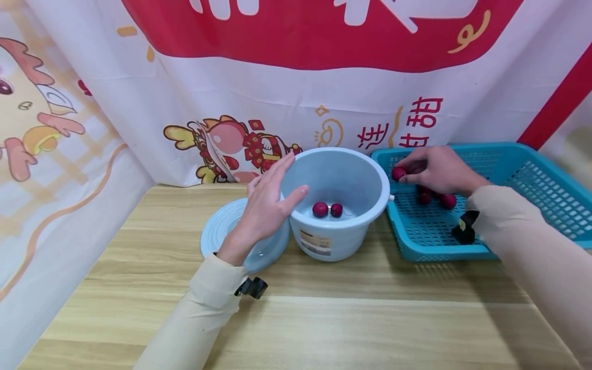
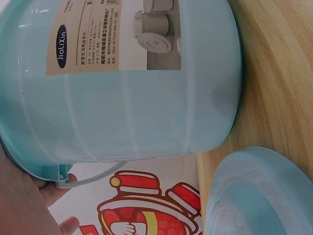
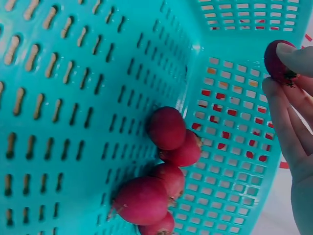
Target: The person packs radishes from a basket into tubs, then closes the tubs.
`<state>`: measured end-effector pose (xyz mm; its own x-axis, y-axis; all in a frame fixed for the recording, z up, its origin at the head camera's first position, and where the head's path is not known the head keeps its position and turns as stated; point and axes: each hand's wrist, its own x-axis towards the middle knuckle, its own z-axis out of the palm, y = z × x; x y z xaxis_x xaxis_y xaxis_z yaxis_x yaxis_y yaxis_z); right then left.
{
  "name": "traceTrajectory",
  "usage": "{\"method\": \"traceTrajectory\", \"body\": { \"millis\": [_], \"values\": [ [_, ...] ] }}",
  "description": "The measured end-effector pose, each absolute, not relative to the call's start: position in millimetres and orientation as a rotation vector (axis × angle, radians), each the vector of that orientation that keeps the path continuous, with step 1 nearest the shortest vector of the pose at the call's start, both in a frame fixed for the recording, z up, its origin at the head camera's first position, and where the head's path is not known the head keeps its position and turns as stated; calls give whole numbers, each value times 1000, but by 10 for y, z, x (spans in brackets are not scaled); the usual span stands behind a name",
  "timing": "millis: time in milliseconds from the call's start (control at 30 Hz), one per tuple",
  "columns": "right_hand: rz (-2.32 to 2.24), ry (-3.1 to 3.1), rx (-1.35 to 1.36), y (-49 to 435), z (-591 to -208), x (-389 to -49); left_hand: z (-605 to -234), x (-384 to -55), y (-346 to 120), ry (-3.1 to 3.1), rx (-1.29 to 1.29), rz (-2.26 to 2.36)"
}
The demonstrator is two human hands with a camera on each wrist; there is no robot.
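Observation:
A light blue bucket point(image 1: 339, 241) stands upright on the table with two red radishes point(image 1: 320, 209) at its bottom. My left hand point(image 1: 267, 205) rests at the bucket's left rim, its fingers mostly straight. The left wrist view shows the bucket's paper label point(image 2: 115, 36) and handle point(image 2: 93, 180). Over the left part of a teal basket point(image 1: 441, 252), my right hand point(image 1: 439, 167) pinches a radish point(image 3: 279, 62) between thumb and fingers. Several more radishes point(image 3: 144, 200) lie together on the basket floor below that hand.
A round light blue lid point(image 1: 215, 226) lies left of the bucket, partly under my left forearm. The wooden table point(image 1: 324, 329) ends at the back against a printed white cloth point(image 1: 277, 92). The basket's left wall stands close to the bucket's right side.

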<state>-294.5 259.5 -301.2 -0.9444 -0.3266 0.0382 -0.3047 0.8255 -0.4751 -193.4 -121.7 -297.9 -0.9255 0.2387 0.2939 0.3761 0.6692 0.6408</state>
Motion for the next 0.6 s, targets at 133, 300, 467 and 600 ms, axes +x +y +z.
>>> {"method": "traceTrajectory", "body": {
  "millis": [133,300,467,600],
  "values": [
    [-807,2991,-495,2581,-2975,-2917,-2982,-1935,-1213,-2697,-499,-1091],
    [-831,3046,-517,2550,-2914,-2881,-2984,-1934,-1212,-2698,-494,-1097],
    [-888,3083,-547,2514,-2838,-2841,-2989,-1938,-1215,-2694,-497,-1097],
    [-967,3108,-551,2484,-2768,-2799,-2987,-1938,-1215,-2690,-497,-1094]
  ]
}}
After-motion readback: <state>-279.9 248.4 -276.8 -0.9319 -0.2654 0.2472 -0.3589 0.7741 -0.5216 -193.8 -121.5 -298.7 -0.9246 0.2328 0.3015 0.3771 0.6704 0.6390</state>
